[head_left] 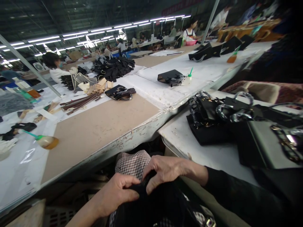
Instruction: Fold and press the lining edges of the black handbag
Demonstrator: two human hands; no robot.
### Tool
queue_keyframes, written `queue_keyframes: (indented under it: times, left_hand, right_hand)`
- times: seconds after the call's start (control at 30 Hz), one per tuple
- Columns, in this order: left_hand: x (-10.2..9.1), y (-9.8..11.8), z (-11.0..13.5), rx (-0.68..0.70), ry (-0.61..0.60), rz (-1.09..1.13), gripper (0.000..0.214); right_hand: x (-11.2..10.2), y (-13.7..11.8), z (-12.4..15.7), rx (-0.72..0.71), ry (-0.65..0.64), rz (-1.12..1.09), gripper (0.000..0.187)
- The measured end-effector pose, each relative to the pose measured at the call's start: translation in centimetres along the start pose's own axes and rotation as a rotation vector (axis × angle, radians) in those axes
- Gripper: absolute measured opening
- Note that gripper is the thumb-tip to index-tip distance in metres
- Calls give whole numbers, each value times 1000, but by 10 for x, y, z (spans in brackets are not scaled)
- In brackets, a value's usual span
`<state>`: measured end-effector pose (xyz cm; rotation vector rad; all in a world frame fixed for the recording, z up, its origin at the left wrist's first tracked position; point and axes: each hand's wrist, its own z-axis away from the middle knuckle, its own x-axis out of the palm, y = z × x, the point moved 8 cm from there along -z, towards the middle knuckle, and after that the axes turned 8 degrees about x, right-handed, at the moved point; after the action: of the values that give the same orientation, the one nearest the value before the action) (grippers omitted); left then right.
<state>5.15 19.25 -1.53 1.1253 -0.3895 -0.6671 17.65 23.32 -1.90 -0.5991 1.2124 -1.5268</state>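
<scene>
Low in the head view, both my hands work on a black bag piece (163, 201) held in my lap. My left hand (118, 190) is curled, its fingers pinching the black material's top edge. My right hand (165, 171) comes in from the right in a dark sleeve, with its fingers bent over the same edge. A checked cloth (132, 162) lies just behind my hands, under the table edge.
A long worktable (99, 126) with a tan board runs left. It carries a glue bottle (46, 141), brown straps (78, 102) and a small black bag (120, 92). Black handbags with chain handles (213, 116) pile on the right table. Other workers sit far back.
</scene>
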Motion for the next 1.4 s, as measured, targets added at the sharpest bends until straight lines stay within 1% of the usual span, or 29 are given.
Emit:
queue_keyframes:
  times: [0.03,0.1,0.17,0.27,0.37,0.47,0.57,0.67,0.73,0.83,0.9,0.93,0.97,1.07,1.13,1.2,1.27,1.4]
  left_hand:
    - [0,0,1,1,8,-20,24]
    - [-1,-3,4,-3,19,-24,23]
    - [-1,-6,7,-12,28,-5,23]
    - [-3,-11,12,-21,39,13,23]
    - [-5,-16,15,-41,54,47,26]
    - [-7,-19,17,-45,69,53,26]
    - [-6,-17,17,-24,55,44,26]
    - [-4,-16,18,-5,50,60,27]
    - [-4,-14,19,13,56,68,29]
    - [-3,-10,22,22,63,87,42]
    - [-3,-4,25,28,70,75,49]
    - [-4,0,28,30,76,54,51]
    - [-4,5,32,32,83,30,52]
    - [-1,17,49,-7,67,7,55]
    - [2,20,63,-55,57,31,51]
    - [2,14,76,-104,96,30,43]
    - [0,5,84,-129,169,12,37]
    - [-2,-12,83,-134,270,57,30]
  right_hand:
    - [1,-4,-1,-6,1,11,25]
    - [1,-14,-2,-47,51,85,21]
    - [2,-20,-1,-104,103,150,27]
    - [6,-17,0,-150,89,140,36]
    - [6,-7,1,-135,69,122,32]
    - [3,0,4,-69,103,177,26]
    - [3,-3,9,-77,158,254,24]
    - [4,-7,11,-94,166,233,24]
    - [3,-5,9,-42,135,202,23]
    - [7,-7,4,45,-6,146,22]
    - [12,-16,1,44,-100,108,33]
    - [13,-22,-2,24,-118,105,37]
    - [14,-27,-4,2,-120,114,38]
    - [15,-37,-9,-33,-65,205,21]
    - [14,-40,-8,-41,-18,256,16]
    - [12,-42,-5,-62,4,258,13]
    - [13,-42,-3,-75,-18,206,10]
    - [18,-39,-8,-59,-86,119,19]
